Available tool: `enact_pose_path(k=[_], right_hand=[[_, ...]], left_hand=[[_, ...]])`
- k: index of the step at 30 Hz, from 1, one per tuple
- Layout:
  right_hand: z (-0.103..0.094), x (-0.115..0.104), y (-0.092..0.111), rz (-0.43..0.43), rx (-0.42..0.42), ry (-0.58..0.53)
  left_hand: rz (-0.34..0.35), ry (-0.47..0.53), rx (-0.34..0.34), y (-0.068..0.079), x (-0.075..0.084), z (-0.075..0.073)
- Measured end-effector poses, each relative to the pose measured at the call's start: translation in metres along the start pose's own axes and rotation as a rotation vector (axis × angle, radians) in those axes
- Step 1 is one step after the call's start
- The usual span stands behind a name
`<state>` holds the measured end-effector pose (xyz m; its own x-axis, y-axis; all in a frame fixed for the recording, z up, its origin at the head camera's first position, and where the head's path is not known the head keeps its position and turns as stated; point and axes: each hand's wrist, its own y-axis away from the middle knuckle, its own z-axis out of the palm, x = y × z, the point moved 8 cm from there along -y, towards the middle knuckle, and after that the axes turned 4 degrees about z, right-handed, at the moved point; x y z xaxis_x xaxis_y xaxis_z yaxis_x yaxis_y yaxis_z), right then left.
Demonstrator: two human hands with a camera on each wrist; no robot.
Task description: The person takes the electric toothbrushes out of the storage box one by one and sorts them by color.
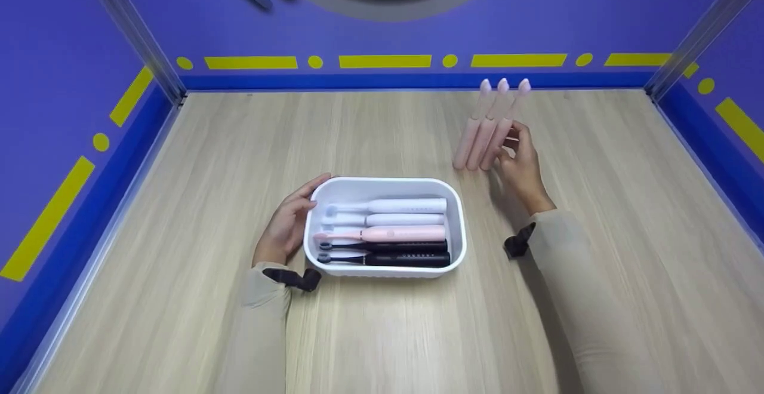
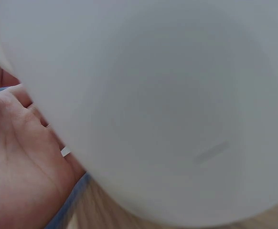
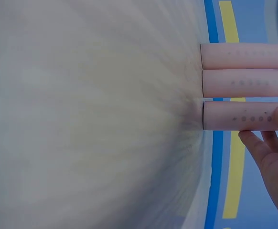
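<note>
- One white bin (image 1: 385,271)
- Two black toothbrushes (image 1: 409,259) at its near side
- One pink toothbrush (image 1: 403,234) in its middle
- Two white toothbrushes (image 1: 412,206) at its far side, perhaps more, as the overlap blurs the count
- Three pale pink toothbrushes (image 1: 481,143) at the far right
- One left hand (image 1: 287,224), one right hand (image 1: 524,167)
- Two beige sleeves (image 1: 256,340)
- Two black wrist mounts (image 1: 309,280)
- Four yellow bars (image 1: 385,61) and four yellow dots (image 1: 450,61) along the far wall (image 1: 388,39)
- One table (image 1: 382,340)

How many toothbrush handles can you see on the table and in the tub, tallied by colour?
Pink handles: 4 (3 standing on the table, 1 in the tub)
White handles: 2
Black handles: 2
Total: 8 in view; I can't tell whether more lie underneath.
</note>
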<state>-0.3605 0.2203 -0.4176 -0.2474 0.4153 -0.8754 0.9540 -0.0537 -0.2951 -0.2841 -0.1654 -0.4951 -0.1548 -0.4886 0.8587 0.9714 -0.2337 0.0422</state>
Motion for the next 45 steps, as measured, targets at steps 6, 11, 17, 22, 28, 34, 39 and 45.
enact_pose_path(k=[6, 11, 17, 22, 28, 34, 39, 45], right_hand=[[0.0, -0.019, 0.007, -0.002, -0.007, 0.004], [0.001, -0.008, 0.002, -0.013, -0.007, 0.006], [0.002, 0.019, -0.006, 0.038, -0.029, 0.019], [0.003, 0.023, -0.006, 0.065, -0.06, 0.007], [0.003, 0.022, -0.005, 0.094, -0.079, -0.005], [0.0, 0.0, 0.004, 0.106, -0.089, -0.03], [-0.004, -0.01, 0.009, 0.092, -0.086, -0.032], [-0.008, -0.01, 0.011, 0.078, -0.063, -0.049]], left_hand=[[0.006, -0.006, 0.011, 0.0, 0.001, 0.0], [0.006, -0.011, 0.002, 0.0, 0.001, 0.0], [0.006, -0.002, 0.004, 0.0, 0.001, 0.0], [0.011, 0.01, 0.017, -0.001, 0.002, -0.001], [0.014, 0.013, 0.022, -0.001, 0.002, -0.001], [0.012, 0.012, 0.016, -0.001, 0.001, 0.0], [0.013, 0.005, 0.01, 0.0, 0.002, 0.0], [0.006, -0.003, -0.016, 0.0, 0.001, 0.001]])
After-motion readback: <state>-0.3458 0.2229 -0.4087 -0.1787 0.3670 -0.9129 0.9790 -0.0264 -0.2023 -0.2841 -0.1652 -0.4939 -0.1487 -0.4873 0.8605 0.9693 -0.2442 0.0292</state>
